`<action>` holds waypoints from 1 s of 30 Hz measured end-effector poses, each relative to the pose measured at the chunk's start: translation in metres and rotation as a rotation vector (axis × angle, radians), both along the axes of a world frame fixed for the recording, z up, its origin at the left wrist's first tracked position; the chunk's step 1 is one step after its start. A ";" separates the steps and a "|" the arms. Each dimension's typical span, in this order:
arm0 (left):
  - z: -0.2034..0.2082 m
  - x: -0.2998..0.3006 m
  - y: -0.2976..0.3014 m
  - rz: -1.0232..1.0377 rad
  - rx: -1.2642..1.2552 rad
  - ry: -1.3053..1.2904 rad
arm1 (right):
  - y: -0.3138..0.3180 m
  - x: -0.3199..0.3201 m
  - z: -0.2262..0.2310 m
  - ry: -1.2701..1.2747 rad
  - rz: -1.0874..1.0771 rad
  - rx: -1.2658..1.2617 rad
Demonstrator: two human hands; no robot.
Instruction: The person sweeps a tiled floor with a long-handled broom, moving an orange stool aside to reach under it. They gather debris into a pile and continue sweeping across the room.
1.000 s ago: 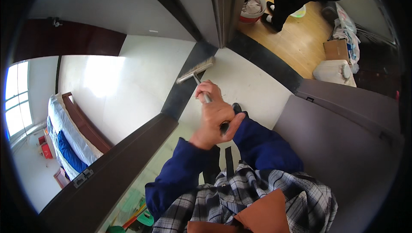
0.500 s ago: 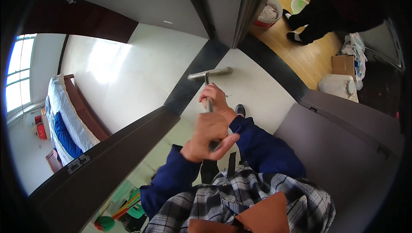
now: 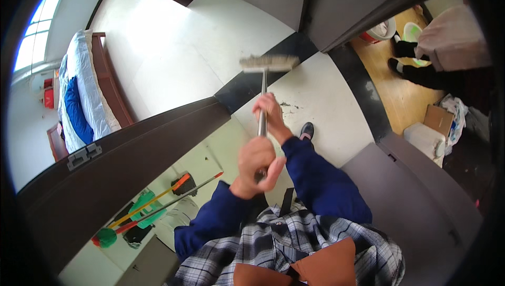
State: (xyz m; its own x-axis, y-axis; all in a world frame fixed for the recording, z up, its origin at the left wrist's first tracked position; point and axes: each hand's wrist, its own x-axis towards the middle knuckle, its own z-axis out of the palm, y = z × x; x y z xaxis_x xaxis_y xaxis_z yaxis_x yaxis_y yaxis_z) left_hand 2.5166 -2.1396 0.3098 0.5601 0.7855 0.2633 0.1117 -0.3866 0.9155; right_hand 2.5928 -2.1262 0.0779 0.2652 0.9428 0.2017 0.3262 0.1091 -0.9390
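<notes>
Both my hands grip the metal pole of a wide flat-headed mop (image 3: pixel 268 64). My left hand (image 3: pixel 259 162) is closed round the pole's near end, its thumb along the top. Farther down the pole, my right hand (image 3: pixel 271 113) is wrapped round it. The mop's pale head has a greyish fuzzy edge and is blurred. It is over the black threshold strip (image 3: pixel 231 92) between two pale floors. Dark bits of dirt (image 3: pixel 289 106) lie on the pale floor just beyond my right hand.
Dark doors and frames (image 3: pixel 131 133) stand at both sides. A dark shoe (image 3: pixel 307 129) is beside my right forearm. Brooms (image 3: pixel 179 202) and a green dustpan (image 3: pixel 144 207) lie at lower left. A bed (image 3: pixel 89 91) is far left. Another person (image 3: pixel 421 65) is at upper right, near a bucket (image 3: pixel 380 32).
The mop head has moved away from me and turned, its fuzzy edge now facing away. My view has shifted, showing more brooms at lower left. Both hands keep their hold on the pole.
</notes>
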 end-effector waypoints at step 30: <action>-0.021 -0.091 0.021 0.291 0.118 0.220 | 0.101 -0.128 -0.014 0.050 0.468 0.078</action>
State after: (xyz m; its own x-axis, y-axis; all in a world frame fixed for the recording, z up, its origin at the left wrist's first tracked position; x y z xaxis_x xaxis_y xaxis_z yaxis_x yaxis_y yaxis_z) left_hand 2.4257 -2.1186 0.2890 0.3716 0.8915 0.2593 0.4213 -0.4108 0.8086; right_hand 2.4652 -2.0254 0.0640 -0.1729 0.9458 0.2749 0.1796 0.3047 -0.9354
